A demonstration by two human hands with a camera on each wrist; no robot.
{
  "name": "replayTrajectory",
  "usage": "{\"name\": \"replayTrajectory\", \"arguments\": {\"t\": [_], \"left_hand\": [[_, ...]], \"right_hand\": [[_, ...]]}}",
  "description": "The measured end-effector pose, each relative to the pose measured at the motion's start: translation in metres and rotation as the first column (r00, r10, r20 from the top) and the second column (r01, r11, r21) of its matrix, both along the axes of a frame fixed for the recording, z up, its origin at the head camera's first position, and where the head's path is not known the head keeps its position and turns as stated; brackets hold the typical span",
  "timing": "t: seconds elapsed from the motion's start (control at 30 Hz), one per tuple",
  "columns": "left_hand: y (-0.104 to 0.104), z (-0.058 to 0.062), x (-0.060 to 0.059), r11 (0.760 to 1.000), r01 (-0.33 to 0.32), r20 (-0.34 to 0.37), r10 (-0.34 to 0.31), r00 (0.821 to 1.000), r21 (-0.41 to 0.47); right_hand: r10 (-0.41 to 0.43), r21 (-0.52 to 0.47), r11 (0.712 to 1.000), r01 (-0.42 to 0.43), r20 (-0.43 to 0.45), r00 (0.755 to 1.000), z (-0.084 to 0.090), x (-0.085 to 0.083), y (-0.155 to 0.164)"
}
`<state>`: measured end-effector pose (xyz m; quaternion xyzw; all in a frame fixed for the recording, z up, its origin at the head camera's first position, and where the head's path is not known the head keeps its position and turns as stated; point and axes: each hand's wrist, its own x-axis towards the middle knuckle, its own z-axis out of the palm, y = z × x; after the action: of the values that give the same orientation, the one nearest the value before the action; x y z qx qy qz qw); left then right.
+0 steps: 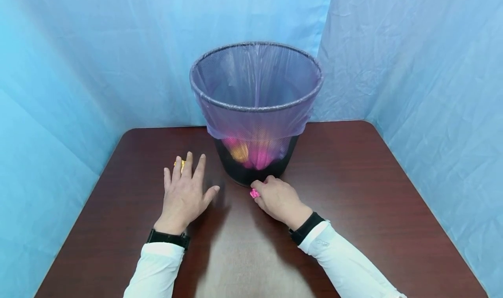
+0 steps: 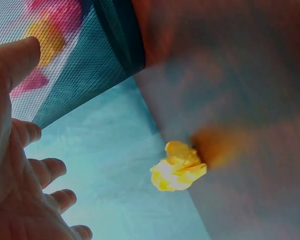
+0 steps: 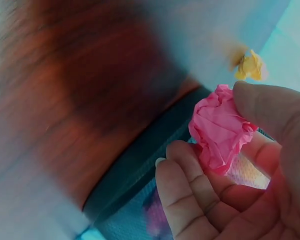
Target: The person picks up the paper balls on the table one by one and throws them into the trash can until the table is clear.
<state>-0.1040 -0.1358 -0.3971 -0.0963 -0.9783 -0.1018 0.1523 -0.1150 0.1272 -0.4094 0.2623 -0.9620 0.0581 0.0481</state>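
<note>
In my right hand (image 1: 282,200), a crumpled pink paper ball (image 3: 222,131) is pinched between thumb and curled fingers, close to the front foot of the mesh waste bin (image 1: 251,173). My left hand (image 1: 184,197) is spread with fingers straight, left of the bin. Just beyond its fingertips lies a crumpled yellow paper ball (image 2: 178,167) on the table, partly hidden behind the fingers in the head view. The bin wears a translucent purple bag (image 1: 255,121) folded over its rim. Pink and yellow paper balls (image 1: 239,151) show through its lower wall.
The dark brown wooden table (image 1: 365,193) has rounded far corners. Light blue curtains (image 1: 118,49) hang behind it and along both sides. The bin stands near the table's back edge, its wide rim rising well above both hands.
</note>
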Motion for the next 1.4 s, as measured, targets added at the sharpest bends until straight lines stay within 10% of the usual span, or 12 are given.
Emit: {"name": "replayTrajectory", "arguments": {"t": [1.4], "left_hand": [[-0.012,0.085,-0.020,0.999,0.036,-0.127,-0.039,0.991,-0.022]], "right_hand": [[-0.218,-0.136,0.970,0.204,-0.098,0.971,0.114,-0.039,0.103]]}}
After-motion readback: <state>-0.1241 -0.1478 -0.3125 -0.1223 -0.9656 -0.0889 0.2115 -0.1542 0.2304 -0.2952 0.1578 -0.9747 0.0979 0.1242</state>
